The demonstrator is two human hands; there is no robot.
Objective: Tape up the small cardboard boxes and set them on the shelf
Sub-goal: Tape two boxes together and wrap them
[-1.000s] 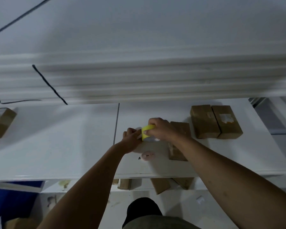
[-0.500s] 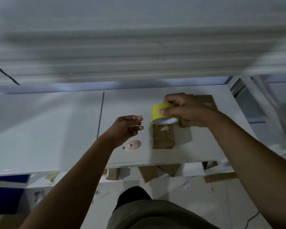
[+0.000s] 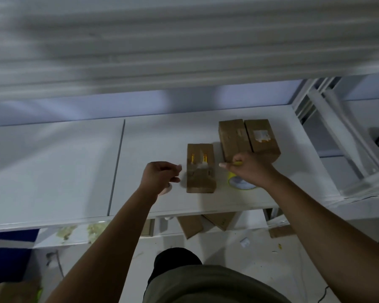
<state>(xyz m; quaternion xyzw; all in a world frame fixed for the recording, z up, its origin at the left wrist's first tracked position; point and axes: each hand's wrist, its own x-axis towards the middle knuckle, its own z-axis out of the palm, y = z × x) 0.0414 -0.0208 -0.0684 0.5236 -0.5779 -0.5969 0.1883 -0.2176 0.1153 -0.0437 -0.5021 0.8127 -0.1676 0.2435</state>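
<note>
A small cardboard box (image 3: 200, 171) lies on the white shelf board (image 3: 74, 167), with yellow marks and tape scraps on its top. My right hand (image 3: 251, 169) grips the yellow tape roll (image 3: 241, 184), low on the board just right of this box. My left hand (image 3: 160, 177) hovers at the box's left side, thumb and forefinger pinched together on what looks like the pale tape end. Two more boxes (image 3: 234, 138) (image 3: 262, 137) stand side by side behind my right hand.
A small pink round object (image 3: 167, 190) lies half hidden under my left hand. Loose cardboard boxes (image 3: 192, 226) sit on the lower level under the board's front edge. A white metal frame (image 3: 328, 119) bounds the right side. An upper shelf (image 3: 184, 51) overhangs, blurred.
My right hand carried the tape roll from above the middle box down to its right side. My left hand stayed at the box's left. The two rear boxes are uncovered again.
</note>
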